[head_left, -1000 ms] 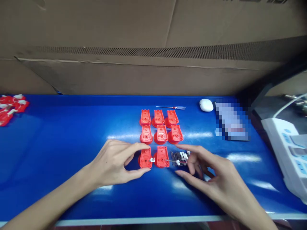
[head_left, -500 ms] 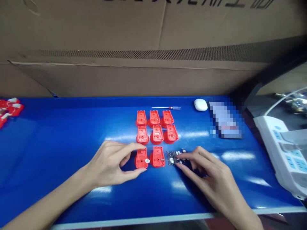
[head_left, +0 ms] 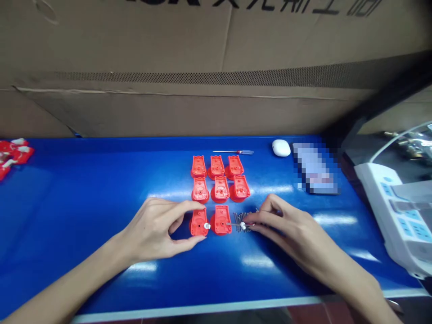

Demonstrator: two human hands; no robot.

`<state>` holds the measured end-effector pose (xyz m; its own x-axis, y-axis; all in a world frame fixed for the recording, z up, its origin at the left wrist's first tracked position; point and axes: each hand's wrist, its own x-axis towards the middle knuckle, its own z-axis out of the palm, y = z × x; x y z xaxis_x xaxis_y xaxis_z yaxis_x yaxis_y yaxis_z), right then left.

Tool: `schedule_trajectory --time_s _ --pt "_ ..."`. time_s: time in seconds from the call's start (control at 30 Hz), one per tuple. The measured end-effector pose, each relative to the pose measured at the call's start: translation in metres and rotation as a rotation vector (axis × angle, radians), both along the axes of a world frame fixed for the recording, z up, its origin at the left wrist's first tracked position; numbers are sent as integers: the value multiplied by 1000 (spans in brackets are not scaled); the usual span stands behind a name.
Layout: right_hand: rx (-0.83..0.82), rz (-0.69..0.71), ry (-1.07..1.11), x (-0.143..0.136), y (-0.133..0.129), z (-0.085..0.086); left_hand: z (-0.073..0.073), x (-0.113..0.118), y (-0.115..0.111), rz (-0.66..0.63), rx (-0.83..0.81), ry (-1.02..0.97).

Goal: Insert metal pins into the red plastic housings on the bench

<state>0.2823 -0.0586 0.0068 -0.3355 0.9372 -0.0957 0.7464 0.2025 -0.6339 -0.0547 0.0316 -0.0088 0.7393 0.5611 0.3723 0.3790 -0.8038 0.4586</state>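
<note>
Between the thumb and forefinger of my left hand [head_left: 165, 229] is the front-left red plastic housing [head_left: 198, 220], with a small white piece [head_left: 207, 226] at its right edge. Just right of it stands another red housing [head_left: 222, 220]. My right hand [head_left: 290, 229] pinches a thin metal rod with a white part [head_left: 243, 225] on it; the rod's tip reaches over the second housing. Under and beside those fingertips lie several small metal pins [head_left: 238, 216], partly hidden by the hand. Behind, several more red housings [head_left: 220, 189] stand in two rows.
A screwdriver [head_left: 241, 152] lies behind the housings. Farther right are a white case [head_left: 281, 148], a blurred-out phone [head_left: 317, 171] and a white power strip [head_left: 388, 180]. Red and white parts [head_left: 16, 153] lie far left. Cardboard [head_left: 168, 112] stands along the blue table's back.
The fingers of my right hand have closed together on the rod, and the hand now covers more of the metal pins. My left hand has stayed at the same housing.
</note>
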Motion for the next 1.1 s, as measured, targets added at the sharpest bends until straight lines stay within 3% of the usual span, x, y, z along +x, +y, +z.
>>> schedule_trajectory --time_s 0.4,0.8,1.1 --pt "-36 74 -106 -1 14 11 -1 -1 -1 0 -27 4" --pt "0 185 -260 3 18 8 -1 0 0 -7 -19 -4" --pt "73 194 -295 0 14 8 -3 -1 -1 4 -26 -3"
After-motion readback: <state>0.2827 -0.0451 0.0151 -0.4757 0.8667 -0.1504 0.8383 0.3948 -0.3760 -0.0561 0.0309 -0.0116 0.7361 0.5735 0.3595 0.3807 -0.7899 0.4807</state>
